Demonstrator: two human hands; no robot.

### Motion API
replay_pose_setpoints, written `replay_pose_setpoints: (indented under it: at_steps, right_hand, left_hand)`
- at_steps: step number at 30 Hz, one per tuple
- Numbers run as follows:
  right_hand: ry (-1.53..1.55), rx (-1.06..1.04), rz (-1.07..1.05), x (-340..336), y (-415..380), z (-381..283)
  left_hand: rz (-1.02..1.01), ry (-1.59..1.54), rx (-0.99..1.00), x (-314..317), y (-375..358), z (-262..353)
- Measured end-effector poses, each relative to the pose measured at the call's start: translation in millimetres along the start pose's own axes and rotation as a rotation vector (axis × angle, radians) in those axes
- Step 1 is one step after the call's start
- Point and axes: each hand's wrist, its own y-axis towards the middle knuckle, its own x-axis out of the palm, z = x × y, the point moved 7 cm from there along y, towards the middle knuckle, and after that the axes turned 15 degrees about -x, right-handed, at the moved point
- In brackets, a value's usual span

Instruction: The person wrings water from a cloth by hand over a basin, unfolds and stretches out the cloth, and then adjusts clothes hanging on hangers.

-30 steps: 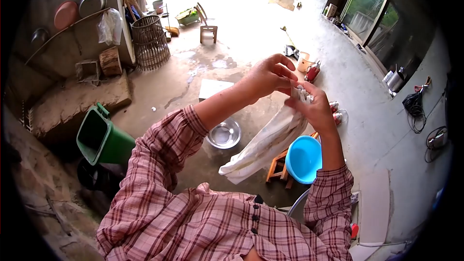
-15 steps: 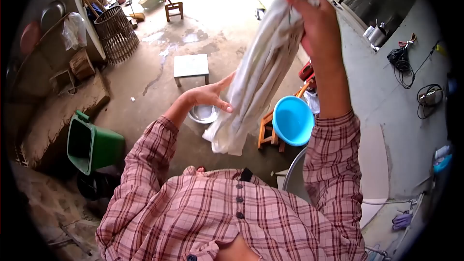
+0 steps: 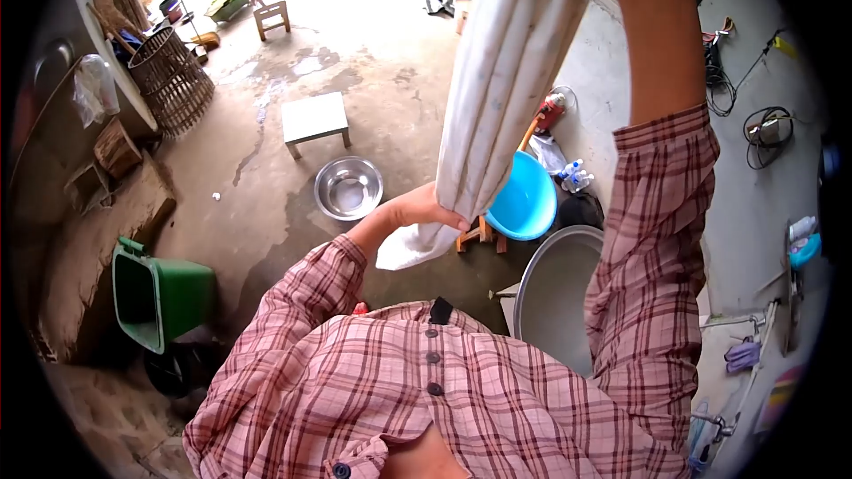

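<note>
A long white cloth hangs in lengthwise folds from above the top edge of the view. It looks damp and has faint dark specks. My left hand is closed round its lower part, and a loose tail of the fabric droops below the fingers. My right arm reaches up beside the upper part, but that hand lies past the top edge, so its fingers are hidden. Behind the lower part of the fabric is a blue basin on a wooden stand.
A steel bowl rests on the floor by a small white-topped table. Close to my right side stands a large metal tub. A green bin is at left, with a wicker basket and a wooden chair farther back.
My right hand has risen out of the top of view, drawing the cloth up. My left hand has moved right and gone from flat against the cloth to gripping it.
</note>
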Motion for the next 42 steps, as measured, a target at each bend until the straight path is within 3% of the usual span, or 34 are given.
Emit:
replay_pose_setpoints:
  at_steps: [3, 4, 5, 7, 9, 12, 13, 14, 15, 16, 18, 19, 20, 21, 22, 23, 24, 25, 27, 28, 29, 30, 32, 33, 36, 38, 40, 42]
  right_hand:
    - [-0.254, 0.017, 0.199, -114.0, -22.4, -6.3]
    - [-0.331, 0.032, 0.276, -157.0, -37.7, -5.2]
    - [-0.438, 0.072, 0.392, -190.8, -62.5, -9.3]
    - [-0.610, 0.145, 0.628, -274.8, -143.1, -16.6]
    - [-0.834, 0.239, 0.754, -337.9, -236.7, -15.4]
    - [-1.782, 0.438, 0.343, -392.5, -387.7, -19.7]
    - [-1.431, 0.787, 0.593, -385.9, -445.6, -12.4]
    - [-0.903, 1.210, 0.882, -440.4, -557.6, 8.5]
    - [-1.248, 1.781, -0.002, -403.9, -586.9, 19.8]
    - [-1.093, 1.684, 0.242, -364.0, -617.8, 12.6]
    - [-0.827, 1.743, 0.070, -298.6, -655.9, 14.0]
    - [-0.776, 1.744, 0.056, -282.2, -676.2, 10.9]
    - [-0.722, 1.729, 0.052, -266.6, -695.7, 13.5]
    - [-0.699, 1.680, 0.181, -250.7, -708.7, 9.7]
    - [-0.670, 1.646, 0.312, -233.8, -728.5, -4.1]
    - [-0.594, 1.680, 0.426, -221.8, -757.6, -17.4]
    - [-0.522, 1.704, 0.534, -215.4, -787.4, -26.9]
    - [-0.599, 1.859, 0.367, -207.7, -813.0, -39.0]
    - [-0.645, 2.074, 0.059, -183.1, -850.6, -55.4]
    - [-0.624, 2.136, -0.059, -167.0, -868.2, -59.9]
    - [-0.576, 2.133, 0.016, -148.4, -870.9, -64.6]
    - [-0.504, 2.147, 0.172, -135.2, -873.2, -68.0]
    - [-0.466, 2.040, 0.321, -120.5, -862.1, -68.7]
    - [-0.464, 1.980, 0.384, -120.2, -864.2, -66.2]
    - [-0.647, 1.933, 0.341, -127.9, -848.8, -60.5]
    - [-0.644, 1.767, 0.300, -122.7, -815.0, -47.8]
    - [-0.631, 1.658, 0.317, -123.6, -783.0, -33.8]
    - [-0.675, 1.525, 0.279, -124.7, -751.4, -20.7]
  left_hand:
    - [0.107, -0.111, -0.193, -27.6, -27.8, -16.9]
    - [0.136, -0.098, -0.200, -41.9, -41.4, -11.0]
    - [0.175, -0.066, -0.050, -59.0, -47.6, -8.1]
    - [0.344, -0.005, -0.135, -84.1, -69.2, -5.8]
    - [0.380, -0.156, -0.078, -95.1, -83.6, 22.1]
    - [0.505, -0.407, 0.083, -92.6, -104.2, 76.6]
    - [0.414, -0.518, 0.188, -96.8, -102.2, 88.3]
    - [0.389, -0.558, 0.248, -91.0, -103.9, 96.1]
    - [0.592, -0.435, 0.136, -96.4, -101.3, 79.8]
    - [0.787, -0.306, 0.016, -103.9, -97.7, 54.2]
    - [0.341, 1.297, -0.541, -104.5, -60.1, -10.8]
    - [0.341, 1.294, -0.424, -115.9, -71.9, -34.3]
    - [0.245, 1.328, -0.432, -112.8, -86.6, -21.7]
    - [0.430, 1.182, -0.482, -122.5, -100.7, -7.1]
    - [0.712, 1.063, -0.381, -153.2, -115.1, -9.7]
    - [0.878, 0.594, -0.252, -168.9, -138.7, 18.2]
    - [1.028, 0.414, -0.091, -206.0, -153.5, 9.6]
    - [1.190, 0.199, 0.065, -213.5, -166.6, 27.1]
    - [1.260, 0.647, -0.227, -205.2, -165.3, -2.9]
    - [1.271, 0.876, -0.369, -198.2, -169.2, -26.2]
    - [0.833, 1.241, -0.726, -167.8, -145.7, -68.7]
    - [0.459, 1.332, -0.469, -117.4, -140.2, -57.8]
    - [0.558, 0.823, -0.201, -142.8, -145.9, -49.4]
    - [0.710, 0.455, -0.432, -174.5, -143.7, -55.5]
    - [1.110, 0.409, -0.345, -193.2, -128.9, -50.9]
    - [0.643, 0.501, -0.114, -120.4, -91.8, -63.1]
    - [0.474, 0.624, -0.235, -77.5, -78.4, -4.8]
    - [0.631, 0.219, -0.320, -103.9, -67.1, -14.9]
